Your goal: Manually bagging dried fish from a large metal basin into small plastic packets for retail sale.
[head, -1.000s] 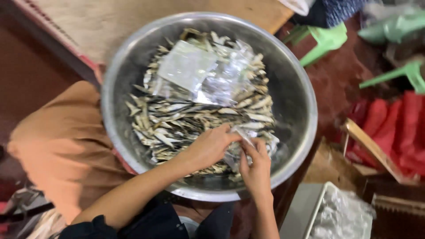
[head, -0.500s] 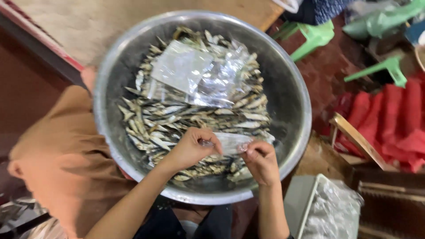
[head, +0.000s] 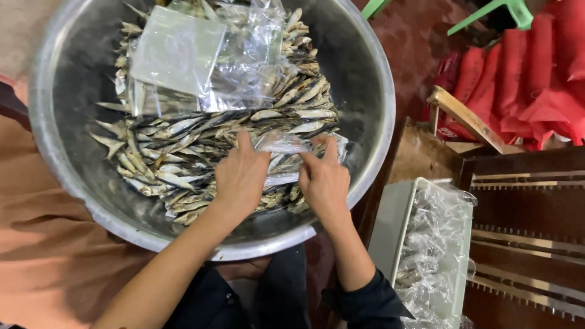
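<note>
Since the earlier frame your hands have slid toward the basin's 5 o'clock side, drawing the small clear bag (head: pixel 281 146) taut over the dried fish (head: pixel 201 137): your left hand (head: pixel 242 176) and right hand (head: pixel 325 181) each pinch an edge, holding its mouth open inside the steel basin (head: pixel 365 79).

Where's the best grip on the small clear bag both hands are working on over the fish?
Probably its open upper edge, pinched from above. The small clear bag lies nearly flat on the dried fish in the metal bowl. The left hand and right hand meet it at opposite sides, so the thin film lifts most easily at an edge.
</note>
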